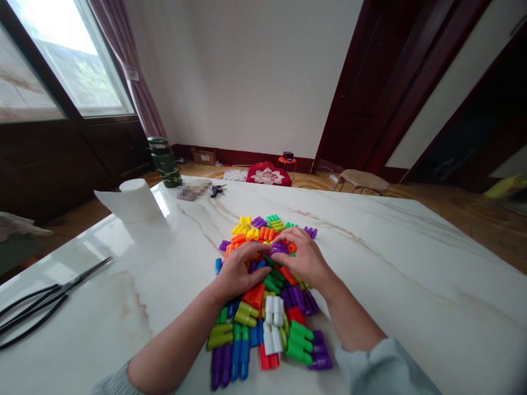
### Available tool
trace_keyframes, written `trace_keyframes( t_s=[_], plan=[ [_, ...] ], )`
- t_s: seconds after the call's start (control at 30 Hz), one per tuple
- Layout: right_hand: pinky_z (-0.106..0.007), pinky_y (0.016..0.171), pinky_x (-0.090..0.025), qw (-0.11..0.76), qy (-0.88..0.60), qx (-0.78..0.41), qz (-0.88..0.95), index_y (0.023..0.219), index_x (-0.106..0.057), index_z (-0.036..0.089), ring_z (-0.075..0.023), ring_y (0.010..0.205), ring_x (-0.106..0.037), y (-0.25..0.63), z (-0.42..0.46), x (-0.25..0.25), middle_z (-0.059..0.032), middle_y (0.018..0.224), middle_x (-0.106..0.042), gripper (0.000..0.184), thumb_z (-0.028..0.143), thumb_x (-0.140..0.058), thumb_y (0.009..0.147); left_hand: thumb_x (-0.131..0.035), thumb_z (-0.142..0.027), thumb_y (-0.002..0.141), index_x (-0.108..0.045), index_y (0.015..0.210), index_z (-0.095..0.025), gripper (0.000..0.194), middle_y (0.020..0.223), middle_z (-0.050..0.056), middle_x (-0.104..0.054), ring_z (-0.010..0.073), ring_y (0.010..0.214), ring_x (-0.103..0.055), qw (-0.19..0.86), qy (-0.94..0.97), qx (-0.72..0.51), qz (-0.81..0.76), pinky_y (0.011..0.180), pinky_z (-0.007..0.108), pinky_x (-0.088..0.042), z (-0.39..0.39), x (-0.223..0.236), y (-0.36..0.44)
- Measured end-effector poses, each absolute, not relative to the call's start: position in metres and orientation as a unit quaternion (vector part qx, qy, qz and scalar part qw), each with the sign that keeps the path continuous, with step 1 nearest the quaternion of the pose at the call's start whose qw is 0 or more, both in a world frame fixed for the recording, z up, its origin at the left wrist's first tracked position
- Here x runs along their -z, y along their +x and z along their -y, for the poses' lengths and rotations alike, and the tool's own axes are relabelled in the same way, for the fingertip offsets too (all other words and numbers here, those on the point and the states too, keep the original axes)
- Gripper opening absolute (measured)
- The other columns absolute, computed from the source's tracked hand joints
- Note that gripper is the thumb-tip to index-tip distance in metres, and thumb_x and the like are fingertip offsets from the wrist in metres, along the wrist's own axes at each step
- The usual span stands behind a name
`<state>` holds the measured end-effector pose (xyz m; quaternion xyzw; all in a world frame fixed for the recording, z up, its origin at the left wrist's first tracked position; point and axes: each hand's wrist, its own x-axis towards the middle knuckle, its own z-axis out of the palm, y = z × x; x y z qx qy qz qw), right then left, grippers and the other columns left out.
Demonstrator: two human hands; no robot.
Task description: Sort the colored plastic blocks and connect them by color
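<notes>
Right hand (302, 253) pinched purple block (280, 248); left hand (242, 271), thumb and fingers apart, sat at block's eight o'clock. Light, steady pinch likely sufficed.

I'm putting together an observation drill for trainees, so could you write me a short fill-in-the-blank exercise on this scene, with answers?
1. The right hand holds a block coloured ____.
2. The scissors lie on the person's ____ side of the table.
3. The scissors' handles are coloured ____.
4. The curtain hangs beside a ____.

Missing words: purple; left; black; window.
</notes>
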<state>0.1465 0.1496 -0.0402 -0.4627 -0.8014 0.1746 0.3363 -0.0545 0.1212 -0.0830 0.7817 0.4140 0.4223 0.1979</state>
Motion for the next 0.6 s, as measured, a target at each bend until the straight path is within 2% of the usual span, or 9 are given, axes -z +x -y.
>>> trace_keyframes(
  t_s=[0.1, 0.17, 0.3, 0.4, 0.43, 0.5, 0.6],
  plan=[
    [-0.033, 0.08, -0.045, 0.317, -0.475, -0.12, 0.812, 0.085, -0.07, 0.024, -0.0204, 0.091, -0.059, 0.141, -0.145, 0.037, -0.0005, 0.09, -0.069, 0.019, 0.023, -0.079, 0.068, -0.07, -0.022, 0.078, -0.063, 0.115, -0.023, 0.038, 0.108, 0.005, -0.069, 0.0214, 0.099, -0.064, 0.198, 0.786, -0.416, -0.412, 0.09, 0.036, -0.05, -0.121, 0.082, -0.055],
    [-0.031, 0.074, -0.046, 0.337, -0.482, -0.121, 0.8, 0.086, -0.069, 0.023, -0.0181, 0.081, -0.06, 0.143, -0.147, 0.036, -0.0007, 0.088, -0.069, 0.018, 0.025, -0.078, 0.07, -0.07, -0.021, 0.078, -0.061, 0.119, -0.023, 0.041, 0.108, 0.005, -0.069, 0.0215, 0.1, -0.064, 0.202, 0.787, -0.418, -0.408, 0.09, 0.036, -0.05, -0.121, 0.082, -0.055],
    [-0.028, 0.066, -0.048, 0.506, -0.527, -0.101, 0.675, 0.096, -0.064, 0.019, -0.015, 0.068, -0.059, 0.169, -0.163, 0.04, -0.0036, 0.087, -0.068, 0.027, 0.04, -0.067, 0.08, -0.07, -0.022, 0.078, -0.061, 0.119, -0.023, 0.043, 0.107, 0.005, -0.07, 0.0217, 0.099, -0.064, 0.208, 0.785, -0.419, -0.406, 0.089, 0.036, -0.051, -0.122, 0.081, -0.055],
    [-0.029, 0.068, -0.05, 0.602, -0.575, -0.018, 0.554, 0.109, -0.058, 0.017, -0.0186, 0.079, -0.062, 0.204, -0.181, 0.058, -0.0082, 0.096, -0.067, 0.038, 0.045, -0.059, 0.084, -0.07, -0.024, 0.078, -0.065, 0.112, -0.023, 0.035, 0.104, 0.006, -0.069, 0.0215, 0.095, -0.064, 0.209, 0.787, -0.41, -0.41, 0.087, 0.035, -0.051, -0.123, 0.082, -0.055],
    [-0.031, 0.071, -0.05, 0.593, -0.6, 0.009, 0.537, 0.11, -0.058, 0.016, -0.02, 0.082, -0.063, 0.216, -0.186, 0.067, -0.0095, 0.099, -0.067, 0.039, 0.044, -0.058, 0.083, -0.07, -0.024, 0.078, -0.066, 0.111, -0.022, 0.034, 0.103, 0.006, -0.069, 0.0212, 0.094, -0.064, 0.209, 0.788, -0.409, -0.41, 0.086, 0.035, -0.051, -0.123, 0.082, -0.055],
    [-0.037, 0.081, -0.048, 0.512, -0.667, 0.029, 0.54, 0.1, -0.064, 0.015, -0.0249, 0.088, -0.061, 0.238, -0.195, 0.086, -0.0113, 0.094, -0.068, 0.033, 0.04, -0.06, 0.079, -0.07, -0.024, 0.078, -0.066, 0.112, -0.023, 0.034, 0.103, 0.005, -0.069, 0.0209, 0.093, -0.064, 0.208, 0.789, -0.41, -0.408, 0.086, 0.035, -0.051, -0.124, 0.082, -0.055],
    [-0.04, 0.085, -0.046, 0.394, -0.721, -0.035, 0.569, 0.095, -0.068, 0.015, -0.0259, 0.086, -0.061, 0.254, -0.203, 0.108, -0.0119, 0.094, -0.069, 0.027, 0.029, -0.055, 0.077, -0.07, -0.023, 0.078, -0.066, 0.112, -0.022, 0.033, 0.104, 0.005, -0.069, 0.021, 0.095, -0.063, 0.21, 0.789, -0.412, -0.404, 0.086, 0.035, -0.05, -0.124, 0.082, -0.055]
  ],
)
